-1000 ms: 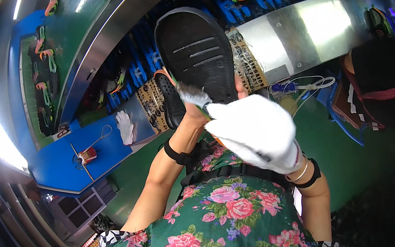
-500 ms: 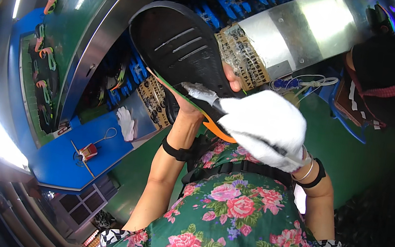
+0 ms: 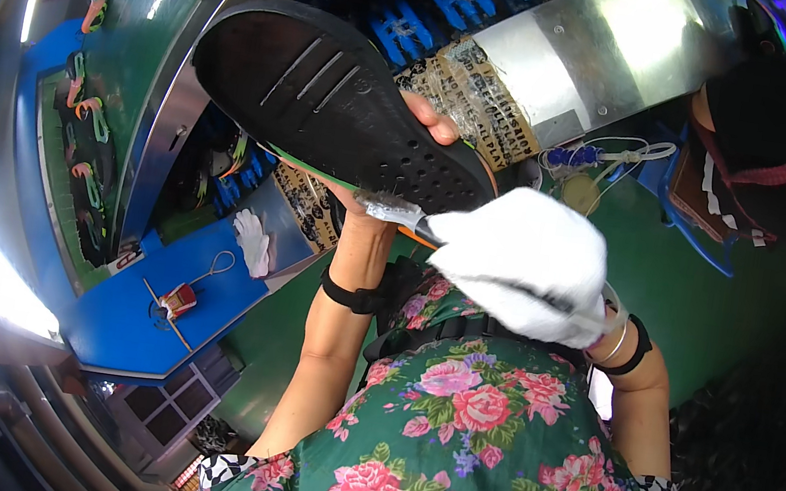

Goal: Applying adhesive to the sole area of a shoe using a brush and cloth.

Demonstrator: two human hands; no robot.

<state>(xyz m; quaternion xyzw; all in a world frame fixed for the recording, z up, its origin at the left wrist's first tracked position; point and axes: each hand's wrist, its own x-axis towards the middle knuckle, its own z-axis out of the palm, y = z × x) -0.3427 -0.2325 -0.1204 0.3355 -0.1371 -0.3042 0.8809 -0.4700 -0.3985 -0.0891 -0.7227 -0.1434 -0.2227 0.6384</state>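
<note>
My bare left hand (image 3: 431, 120) is closed round a large black shoe sole (image 3: 343, 103), its fingertips curling over the far edge. The inner face of the sole points up, showing three raised bars and rows of small holes; orange and green trim runs along its rim. In a white glove, my right hand (image 3: 526, 264) grips the dark handle of a small brush (image 3: 393, 210). The brush's bristles lie at the near edge of the sole, by the heel of my left hand; whether they touch it I cannot tell.
Beyond the sole runs a conveyor with blue racks (image 3: 402, 36) and a metal plate (image 3: 580, 56). At left, a blue table (image 3: 122, 318) carries a white glove (image 3: 253, 241) and a small red container (image 3: 176, 301). More soles lie on the green line. A person sits at far right.
The sole has shifted left and turned, with its wide end swinging left. The brush has gone from over the inner face to the near edge.
</note>
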